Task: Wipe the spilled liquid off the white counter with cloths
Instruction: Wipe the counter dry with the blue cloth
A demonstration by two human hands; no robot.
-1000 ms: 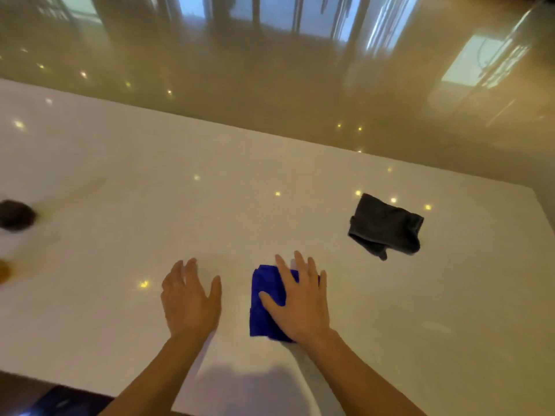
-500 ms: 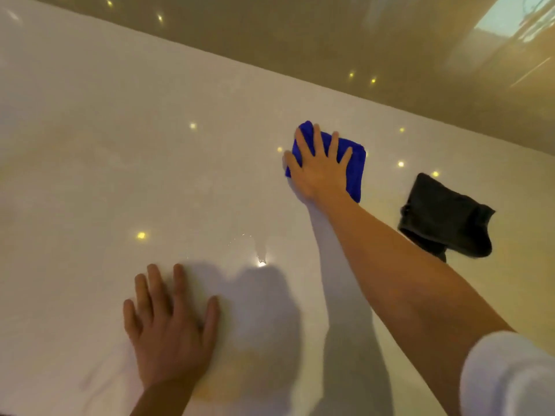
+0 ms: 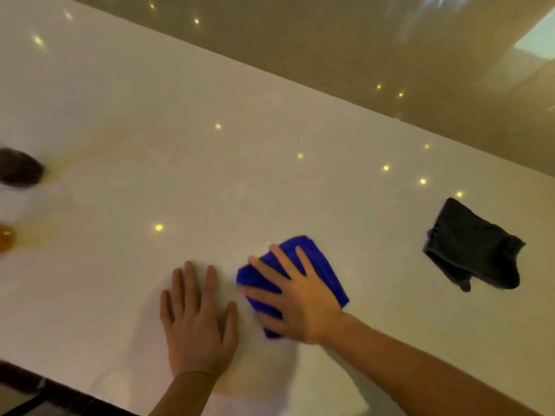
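Note:
A folded blue cloth (image 3: 318, 259) lies on the white counter (image 3: 210, 181) near its front edge. My right hand (image 3: 295, 298) presses flat on the blue cloth with fingers spread. Just left of it, my left hand (image 3: 196, 319) rests flat and bare on the counter, holding nothing. A crumpled dark grey cloth (image 3: 471, 246) sits apart at the right. Tiny glints of liquid (image 3: 265, 244) show beside the blue cloth's far corner; no clear puddle is visible.
A dark rounded object (image 3: 19, 168) and an amber one (image 3: 6, 237) sit blurred at the left edge. The counter's far edge runs diagonally against a glossy brown floor (image 3: 360, 40). The near edge drops off at the bottom left.
My right hand has dragged the blue cloth back from the far middle of the counter toward me, stopping beside my left hand. The left hand stayed flat on the counter.

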